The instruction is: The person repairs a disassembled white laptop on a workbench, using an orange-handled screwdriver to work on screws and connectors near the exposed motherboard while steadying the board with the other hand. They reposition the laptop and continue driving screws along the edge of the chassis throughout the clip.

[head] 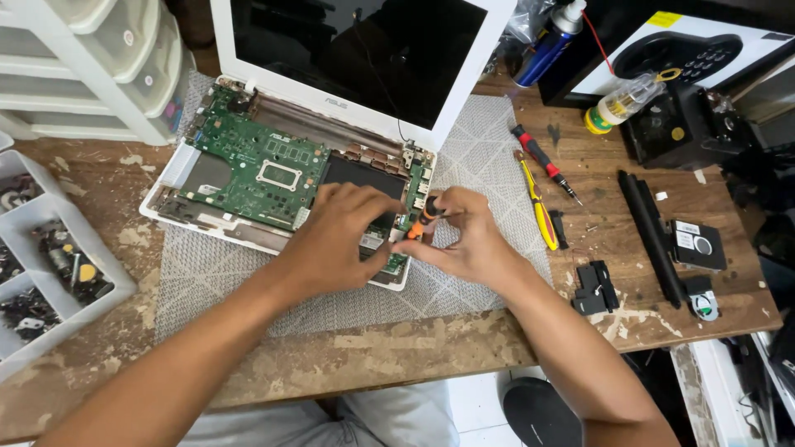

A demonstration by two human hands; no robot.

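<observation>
1. Worn wooden workbench carries a grey woven mat, with white plastic drawers at far left and a compartment tray of small parts at near left.
2. Open white laptop lies on the mat, lid raised at the far side, top cover removed, green mainboard exposed.
3. Left hand rests palm-down on the near right corner of the chassis, fingers curled and pressing; it grips nothing visible.
4. Right hand is closed around a small orange-and-black screwdriver, pinched between thumb and fingertips.
5. Screwdriver position: between both hands, over the right edge of the mainboard. Its long axis stands steeply, tip pointing down toward the board. The right hand holds it; the left hand lies just beside it, on its left.
6. Right of the mat: a red-handled screwdriver, a yellow tool, a long black bar, small black parts.
7. Far right: a spray can and a small bottle.
</observation>
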